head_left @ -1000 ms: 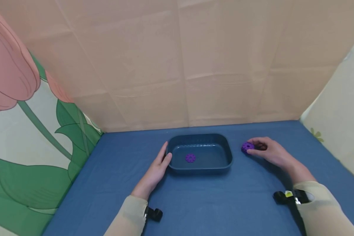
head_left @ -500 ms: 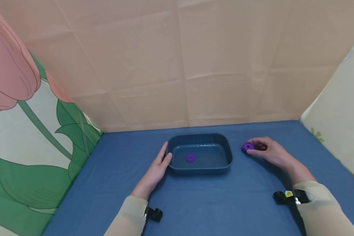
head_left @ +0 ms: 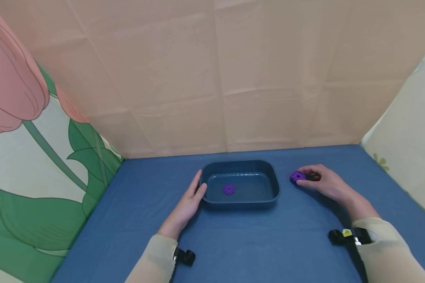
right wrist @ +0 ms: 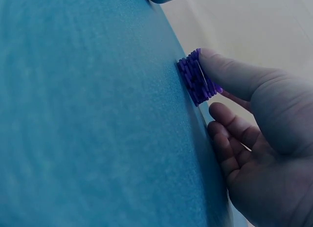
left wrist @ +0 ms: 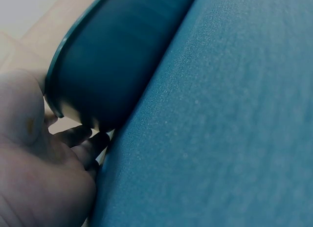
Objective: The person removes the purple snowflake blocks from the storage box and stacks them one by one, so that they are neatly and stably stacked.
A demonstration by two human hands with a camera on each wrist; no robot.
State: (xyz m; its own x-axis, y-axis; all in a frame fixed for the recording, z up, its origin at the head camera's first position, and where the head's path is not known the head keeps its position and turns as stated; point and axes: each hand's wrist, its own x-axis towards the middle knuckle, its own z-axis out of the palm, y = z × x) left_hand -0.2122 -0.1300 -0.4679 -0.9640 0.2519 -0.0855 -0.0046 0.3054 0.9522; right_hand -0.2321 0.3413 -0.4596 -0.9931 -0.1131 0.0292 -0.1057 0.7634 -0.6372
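Observation:
A dark teal rectangular tray [head_left: 243,204] with rounded corners stands on the blue cloth. My left hand [head_left: 184,206] rests against its left end, thumb at the rim and the other fingers along the outer wall. One purple notched plastic disc [head_left: 228,190] lies flat inside the tray, left of its middle. To the right of the tray, my right hand [head_left: 327,181] pinches a short stack of purple notched discs [head_left: 298,176] between thumb and index finger. Seen from the right wrist, the stack [right wrist: 195,78] is several discs thick and sits right at the cloth, with the other fingers loosely bent beneath.
The blue cloth [head_left: 255,243] covers the table up to a beige sheet [head_left: 219,78] at the back. A tulip-printed panel [head_left: 39,169] stands at the left and a pale panel [head_left: 407,129] at the right. Each wrist wears a small black camera [head_left: 185,257].

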